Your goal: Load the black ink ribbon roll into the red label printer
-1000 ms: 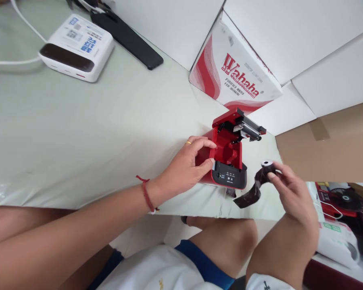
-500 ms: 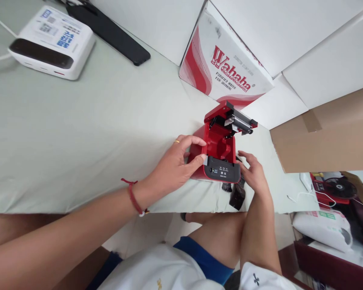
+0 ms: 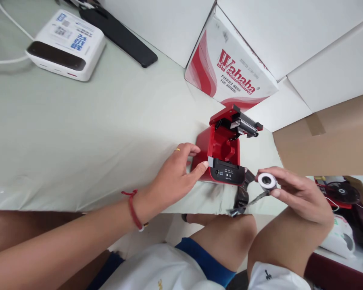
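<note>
A red box-shaped mini printer [image 3: 203, 150] stands near the table's front edge with its lid [image 3: 236, 121] raised and its inside bare. Its black front panel [image 3: 228, 172] carries small white markings. At the left front corner, my left hand [image 3: 178, 173] has its thumb against the printer and its curved fingers apart beside the left wall. To the right of the printer, my right hand [image 3: 299, 193] pinches a small paper roll [image 3: 266, 181] between thumb and fingers, its white ring-shaped end showing. From the roll hangs a dark, shiny strip [image 3: 242, 197] that drapes over the table edge.
Behind the printer stands a white and red carton [image 3: 230, 68]. White boxes and a brown cardboard box [image 3: 320, 125] close off the back right. At the far left lie a white device with cables [image 3: 66, 44] and a long black object [image 3: 121, 36].
My right hand has moved right and now holds the roll up, with its dark strip pulled along. My left fingers have come off the printer's inner rim to its outer side.
</note>
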A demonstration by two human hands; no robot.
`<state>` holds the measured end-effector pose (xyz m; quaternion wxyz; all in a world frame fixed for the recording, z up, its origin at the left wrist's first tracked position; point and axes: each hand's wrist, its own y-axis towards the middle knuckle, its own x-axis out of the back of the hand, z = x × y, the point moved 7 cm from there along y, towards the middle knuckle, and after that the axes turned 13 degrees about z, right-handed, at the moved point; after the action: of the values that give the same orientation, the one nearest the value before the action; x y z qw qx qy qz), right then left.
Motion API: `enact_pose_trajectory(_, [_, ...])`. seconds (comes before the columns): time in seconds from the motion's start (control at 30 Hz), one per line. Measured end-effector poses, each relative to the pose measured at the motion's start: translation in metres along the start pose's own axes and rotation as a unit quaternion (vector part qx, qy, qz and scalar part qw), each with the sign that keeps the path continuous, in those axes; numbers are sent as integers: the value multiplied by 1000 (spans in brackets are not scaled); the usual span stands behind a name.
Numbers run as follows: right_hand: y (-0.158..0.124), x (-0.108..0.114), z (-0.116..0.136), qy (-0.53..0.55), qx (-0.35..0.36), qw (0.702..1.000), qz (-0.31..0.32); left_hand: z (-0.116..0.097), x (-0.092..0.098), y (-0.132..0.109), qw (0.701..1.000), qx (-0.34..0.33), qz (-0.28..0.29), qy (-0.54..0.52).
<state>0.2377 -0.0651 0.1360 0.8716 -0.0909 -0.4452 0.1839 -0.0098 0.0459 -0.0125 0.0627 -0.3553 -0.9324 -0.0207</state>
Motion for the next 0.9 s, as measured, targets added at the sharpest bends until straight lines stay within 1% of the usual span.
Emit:
enact_pose_trajectory(0.07, [23, -1, 14, 13, 22, 999, -32, -10, 2, -6, 995, -65, -32, 68])
enact_pose_trajectory(0.1, [37, -3, 17, 1, 13, 999, -51, -17, 2, -10, 987, -106, -53, 111])
enact_pose_trajectory(0.13, [52, -6, 18, -27, -13, 997, -68, -25, 2, -16, 973, -150, -73, 158])
enact_pose_trajectory(0.2, [80, -13, 18, -93, -65, 989, -91, -40, -2, -28, 933, -238, -96, 251])
enact_pose_trajectory(0.27, [102, -20, 17, -134, -99, 982, -90, -49, -11, -39, 891, -312, -81, 320])
enact_pose_trajectory(0.3, [110, -23, 17, -141, -105, 981, -82, -51, -15, -43, 876, -335, -64, 342])
enact_pose_trajectory(0.37, [122, -28, 17, -146, -102, 982, -63, -51, -23, -46, 861, -355, -26, 364])
enact_pose_trajectory(0.47, [133, -32, 15, -167, -100, 980, -36, -47, -30, -46, 857, -351, 11, 377])
enact_pose_trajectory(0.57, [136, -39, 14, -181, -109, 977, 17, -48, -31, -45, 853, -356, 12, 381])
enact_pose_trajectory(0.6, [134, -42, 17, -178, -97, 979, 27, -49, -31, -44, 853, -357, 11, 380])
enact_pose_trajectory(0.63, [131, -42, 23, -170, -77, 982, 21, -50, -31, -44, 853, -359, 9, 378])
enact_pose_trajectory(0.67, [126, -40, 30, -156, -51, 986, -8, -51, -31, -43, 854, -360, 7, 376])
enact_pose_trajectory(0.7, [119, -34, 38, -139, -26, 988, -61, -52, -31, -43, 853, -363, 4, 374])
enact_pose_trajectory(0.73, [110, -25, 45, -122, -7, 984, -130, -53, -31, -44, 852, -368, -1, 372])
enact_pose_trajectory(0.8, [92, -7, 53, -126, 8, 954, -271, -55, -32, -45, 847, -378, -10, 372])
enact_pose_trajectory(0.83, [86, -1, 54, -151, 7, 936, -317, -56, -32, -45, 846, -382, -14, 373])
enact_pose_trajectory(0.87, [85, 3, 54, -186, 6, 922, -339, -57, -33, -45, 844, -385, -18, 372])
enact_pose_trajectory(0.9, [87, 4, 52, -222, 5, 915, -336, -57, -33, -45, 844, -388, -20, 371])
